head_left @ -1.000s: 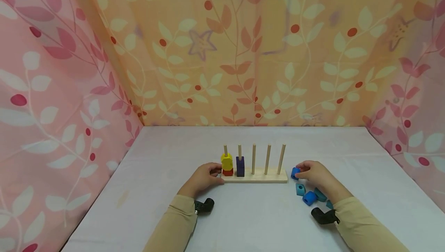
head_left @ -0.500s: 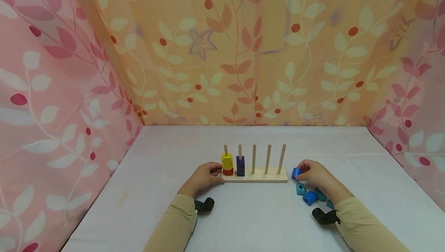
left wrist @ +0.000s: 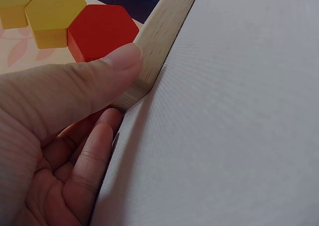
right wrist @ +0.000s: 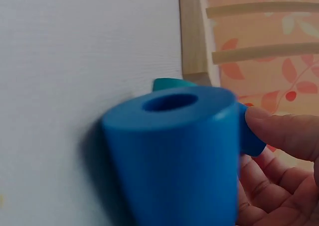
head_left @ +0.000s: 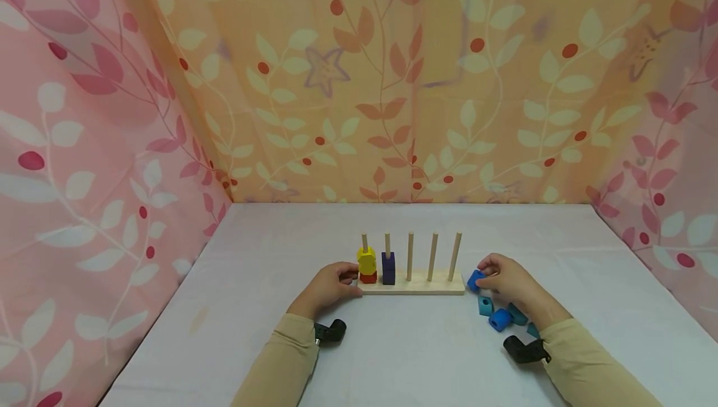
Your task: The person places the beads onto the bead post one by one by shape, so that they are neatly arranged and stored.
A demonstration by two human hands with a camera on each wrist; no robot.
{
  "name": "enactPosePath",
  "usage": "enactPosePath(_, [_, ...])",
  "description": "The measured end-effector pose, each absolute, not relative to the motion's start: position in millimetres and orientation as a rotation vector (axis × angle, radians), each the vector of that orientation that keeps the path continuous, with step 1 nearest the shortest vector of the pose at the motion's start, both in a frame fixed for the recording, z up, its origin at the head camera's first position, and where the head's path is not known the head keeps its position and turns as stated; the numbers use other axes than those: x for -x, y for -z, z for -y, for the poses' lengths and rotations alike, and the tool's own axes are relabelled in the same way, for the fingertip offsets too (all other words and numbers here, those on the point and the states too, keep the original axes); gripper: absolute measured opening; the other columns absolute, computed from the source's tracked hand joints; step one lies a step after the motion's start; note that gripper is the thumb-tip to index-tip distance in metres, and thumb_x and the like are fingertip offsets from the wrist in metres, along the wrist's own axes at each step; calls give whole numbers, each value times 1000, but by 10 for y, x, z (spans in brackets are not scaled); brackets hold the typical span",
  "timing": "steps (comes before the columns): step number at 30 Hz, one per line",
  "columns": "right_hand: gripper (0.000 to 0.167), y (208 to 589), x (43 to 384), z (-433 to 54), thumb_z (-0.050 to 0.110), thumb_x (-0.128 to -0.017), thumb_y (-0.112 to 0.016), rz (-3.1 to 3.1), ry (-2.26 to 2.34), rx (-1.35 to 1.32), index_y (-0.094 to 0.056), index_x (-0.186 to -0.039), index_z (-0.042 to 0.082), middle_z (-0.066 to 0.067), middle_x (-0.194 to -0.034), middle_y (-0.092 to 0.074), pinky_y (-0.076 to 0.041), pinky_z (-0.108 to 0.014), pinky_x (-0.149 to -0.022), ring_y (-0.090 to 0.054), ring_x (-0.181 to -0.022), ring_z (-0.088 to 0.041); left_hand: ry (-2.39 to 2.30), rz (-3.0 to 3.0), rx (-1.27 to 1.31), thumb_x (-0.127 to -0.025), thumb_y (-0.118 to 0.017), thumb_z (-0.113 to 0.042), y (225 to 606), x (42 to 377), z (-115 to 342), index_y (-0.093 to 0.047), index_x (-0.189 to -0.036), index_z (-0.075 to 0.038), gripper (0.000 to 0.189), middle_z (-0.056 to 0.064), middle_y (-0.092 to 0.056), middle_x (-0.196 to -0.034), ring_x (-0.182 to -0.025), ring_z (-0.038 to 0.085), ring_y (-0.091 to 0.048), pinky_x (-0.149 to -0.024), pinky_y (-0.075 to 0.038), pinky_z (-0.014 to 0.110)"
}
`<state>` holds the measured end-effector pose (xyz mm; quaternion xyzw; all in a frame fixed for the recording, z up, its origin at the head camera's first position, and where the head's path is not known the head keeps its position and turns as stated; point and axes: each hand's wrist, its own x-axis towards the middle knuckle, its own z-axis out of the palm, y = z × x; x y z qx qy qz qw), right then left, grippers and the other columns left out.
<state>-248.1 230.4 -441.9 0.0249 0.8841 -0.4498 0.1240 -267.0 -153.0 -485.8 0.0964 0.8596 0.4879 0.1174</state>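
Observation:
My left hand (head_left: 328,288) holds the left end of a pale wooden peg board (head_left: 426,289), its thumb against the edge in the left wrist view. Yellow blocks (head_left: 367,260) sit over a red block (left wrist: 102,32) on the leftmost peg, and dark purple blocks (head_left: 388,268) fill the lower part of the second. Three pegs to the right are bare. Just off the board's right end, my right hand (head_left: 507,280) pinches a blue block (head_left: 475,280) between thumb and fingers, tilted. In the right wrist view a nearer blue block (right wrist: 174,156) with a hole hides part of it.
Below the right hand lie a teal block (head_left: 485,306), another blue block (head_left: 500,320) and more teal pieces (head_left: 516,314), partly behind the wrist. A white cloth (head_left: 404,357) covers the table. Patterned curtains (head_left: 359,83) enclose the back and sides.
The right hand has risen slightly, and the blue block in its fingers has tilted and shifted a little toward the board. The left hand and the board stay put.

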Motion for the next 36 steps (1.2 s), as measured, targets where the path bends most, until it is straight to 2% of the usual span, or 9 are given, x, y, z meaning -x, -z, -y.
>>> enactPosePath(7, [37, 4228, 2496, -2323, 24, -82, -68, -2666, 1244, 34, -54, -110, 4, -11, -102, -56, -48, -37, -73, -51, -93, -27, -1446, -2515, -307, -69, -80, -24, 4850, 2674, 1532, -60, -118, -14, 53, 2, -60, -115, -105, 16, -56, -93, -45, 33])
enactPosePath(13, [37, 3967, 2508, -2324, 22, -86, -64, -2703, 1369, 170, -51, -114, 0, -17, -108, -54, -48, -48, -84, -54, -101, -33, -1448, -2501, -288, -69, -80, -23, 4850, 2670, 1527, -59, -118, -15, 54, 1, -60, -115, -105, 15, -56, -93, -45, 33])
enactPosePath(18, [36, 3781, 2534, -2283, 14, -88, -61, -2671, 1563, 293, -47, -115, -6, -20, -106, -50, -51, -39, -83, -60, -96, -32, -1449, -2505, -289, -69, -80, -23, 4847, 2665, 1527, -60, -117, -15, 53, 2, -60, -115, -105, 15, -56, -93, -45, 33])
enactPosePath(26, [36, 3547, 2597, -2167, 6, -89, -57, -2592, 1810, 401, -42, -117, -10, -22, -108, -43, -51, -25, -78, -61, -85, -2, -1453, -2504, -286, -69, -80, -24, 4832, 2656, 1528, -60, -118, -15, 53, 2, -60, -116, -106, 16, -56, -94, -44, 34])
enactPosePath(36, [33, 3334, 2568, -1846, 0, -88, -57, -2435, 2006, 626, -43, -114, -14, -17, -104, -44, -50, -18, -77, -62, -84, -4, -1432, -2507, -266, -69, -80, -25, 4846, 2658, 1527, -60, -117, -16, 53, 0, -60, -115, -104, 15, -56, -93, -45, 35])
